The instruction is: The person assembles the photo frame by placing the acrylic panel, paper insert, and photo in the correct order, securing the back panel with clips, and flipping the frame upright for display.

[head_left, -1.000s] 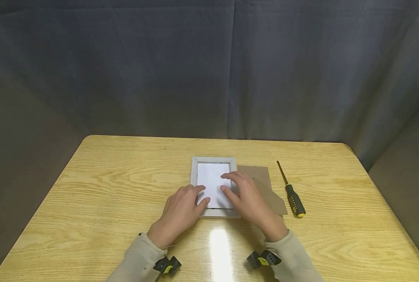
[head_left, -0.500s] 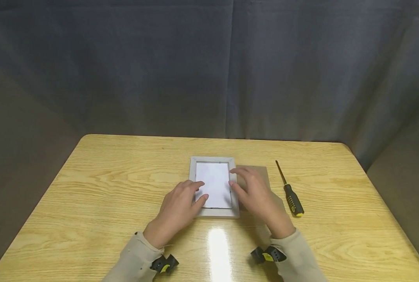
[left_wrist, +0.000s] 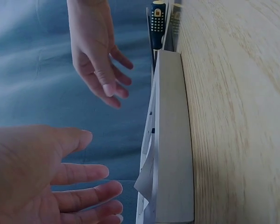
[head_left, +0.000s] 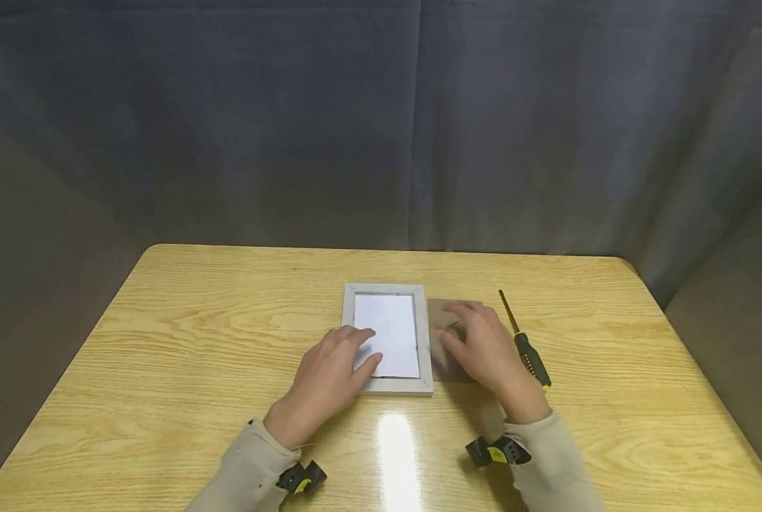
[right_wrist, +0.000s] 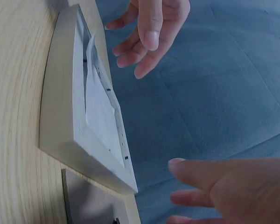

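A pale picture frame (head_left: 393, 386) lies on the table with its recess facing up. Inside it is a white sheet of paper (head_left: 390, 320); one edge of the paper (right_wrist: 100, 107) curls up in the right wrist view. My left hand (head_left: 326, 377) hovers over the frame's near left side, fingers relaxed and apart, holding nothing. Over the brown backing board (head_left: 441, 355), right beside the frame, is my right hand (head_left: 486, 352) with loosely bent fingers and nothing in its grasp. Both wrist views show air between the hands and the frame. The right hand covers part of the board.
A screwdriver (head_left: 530, 353) with a black and yellow handle lies right of the board, partly behind the right hand. The wooden table (head_left: 195, 355) extends around these things, and a dark grey curtain (head_left: 278, 128) hangs behind its far edge.
My right hand has moved right, from above the paper to above the backing board. The left hand has stayed almost in place over the frame.
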Tool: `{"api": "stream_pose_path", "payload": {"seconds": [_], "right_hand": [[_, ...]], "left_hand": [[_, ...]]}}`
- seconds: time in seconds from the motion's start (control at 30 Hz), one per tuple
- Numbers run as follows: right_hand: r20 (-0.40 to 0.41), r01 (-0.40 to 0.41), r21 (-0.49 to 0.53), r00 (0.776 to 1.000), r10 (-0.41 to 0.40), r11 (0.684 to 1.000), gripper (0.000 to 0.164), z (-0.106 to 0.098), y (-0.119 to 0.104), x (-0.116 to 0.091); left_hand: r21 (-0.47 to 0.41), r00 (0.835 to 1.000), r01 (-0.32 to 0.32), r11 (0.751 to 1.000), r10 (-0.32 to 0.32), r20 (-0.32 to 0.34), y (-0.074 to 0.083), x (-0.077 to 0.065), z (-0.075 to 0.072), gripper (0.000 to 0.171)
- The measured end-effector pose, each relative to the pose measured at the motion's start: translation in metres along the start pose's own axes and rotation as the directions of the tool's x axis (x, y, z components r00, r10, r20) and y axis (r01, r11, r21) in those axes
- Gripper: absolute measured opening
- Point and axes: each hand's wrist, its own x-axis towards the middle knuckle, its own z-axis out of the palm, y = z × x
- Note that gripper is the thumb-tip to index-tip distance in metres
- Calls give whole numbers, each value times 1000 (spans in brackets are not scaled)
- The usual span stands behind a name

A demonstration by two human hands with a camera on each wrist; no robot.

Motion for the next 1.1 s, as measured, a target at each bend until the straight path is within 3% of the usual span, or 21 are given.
{"api": "stream_pose_path", "payload": {"seconds": [0.27, 0.7, 0.9, 1.1], "right_hand": [[39, -55, -68, 998, 58, 996, 51, -2, 12, -1], [146, -193, -105, 967, 207, 975, 61, -1, 26, 1], [167, -200, -97, 962, 214, 975, 59, 1, 29, 1], [182, -196, -75, 961, 207, 978, 58, 2, 30, 0]], "left_hand": [[19, 1000, -2, 1000, 2, -9, -2, 6, 3, 40], [58, 996, 88, 994, -86, -40, -20, 17, 3, 54], [81, 988, 147, 986, -143, -51, -29, 19, 4, 55], [84, 988, 152, 985, -149, -35, -33, 20, 5, 56]]}}
